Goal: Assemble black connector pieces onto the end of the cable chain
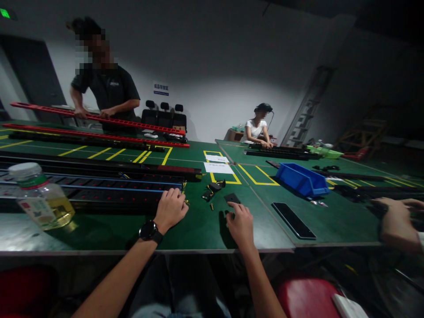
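Observation:
My left hand (171,210), with a dark watch on its wrist, is at the right end of a long black rail (115,201) with red dots. Its fingers are bent and close together over that end; the fingertips are partly hidden. Thin yellow wire ends stick out beside them. Over the green table, my right hand (241,223) holds nothing, its fingers loosely bent and apart. Its index finger reaches toward a small flat black plate (232,197); contact is unclear. Between the hands and farther back lie a small black part with wires (213,189) and a small brass-coloured piece (212,206).
A bottle of yellow liquid (43,198) stands at left. To the right are a phone (293,220) and a blue bin (302,179). White papers (217,167) lie farther back. A co-worker's hands (397,221) are at far right; two people work across the table, one holding a red rail (132,123).

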### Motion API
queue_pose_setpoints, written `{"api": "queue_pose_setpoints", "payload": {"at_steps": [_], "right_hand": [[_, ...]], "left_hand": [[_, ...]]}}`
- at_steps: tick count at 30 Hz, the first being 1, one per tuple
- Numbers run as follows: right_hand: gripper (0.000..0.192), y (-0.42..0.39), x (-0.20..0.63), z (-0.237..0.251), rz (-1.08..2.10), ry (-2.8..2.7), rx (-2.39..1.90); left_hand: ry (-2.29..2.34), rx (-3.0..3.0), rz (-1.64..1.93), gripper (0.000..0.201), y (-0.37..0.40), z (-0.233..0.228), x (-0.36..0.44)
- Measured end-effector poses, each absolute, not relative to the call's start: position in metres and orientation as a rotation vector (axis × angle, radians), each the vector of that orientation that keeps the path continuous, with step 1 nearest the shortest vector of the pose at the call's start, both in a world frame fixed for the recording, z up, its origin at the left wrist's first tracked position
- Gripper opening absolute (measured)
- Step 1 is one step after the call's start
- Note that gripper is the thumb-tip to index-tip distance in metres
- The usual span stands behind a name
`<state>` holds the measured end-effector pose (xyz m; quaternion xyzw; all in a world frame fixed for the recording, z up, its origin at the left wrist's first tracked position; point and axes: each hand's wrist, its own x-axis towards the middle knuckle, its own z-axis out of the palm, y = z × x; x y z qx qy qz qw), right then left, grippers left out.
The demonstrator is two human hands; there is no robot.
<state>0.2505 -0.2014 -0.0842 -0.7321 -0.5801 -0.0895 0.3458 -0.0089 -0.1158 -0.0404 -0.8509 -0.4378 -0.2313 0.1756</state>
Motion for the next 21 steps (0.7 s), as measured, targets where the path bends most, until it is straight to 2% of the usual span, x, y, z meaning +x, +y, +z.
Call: {"api": "queue_pose_setpoints", "payload": {"at_steps": [4,10,16,21], "right_hand": [[0.034,-0.201,0.247,-0.082,-0.172,-1.715,-1.854],[0.049,-0.205,0.239,-0.074,-0.036,-2.089,-1.683],[0.054,-0.197,0.237,-0.085,-0.22,-1.724,-2.084],[0.054,-0.196,0.237,-0.084,-0.138,-1.772,-2.161]], "left_hand": [[-1.246,-2.403,-0.648,0.014,-0.116,-0.04,-0.009],[-1.252,-2.403,-0.647,0.014,-0.117,-0.038,-0.008],[-1.255,-2.409,-0.633,0.015,-0.118,-0.038,-0.009],[-1.26,-2.407,-0.652,0.014,-0.117,-0.039,-0.009]]}}
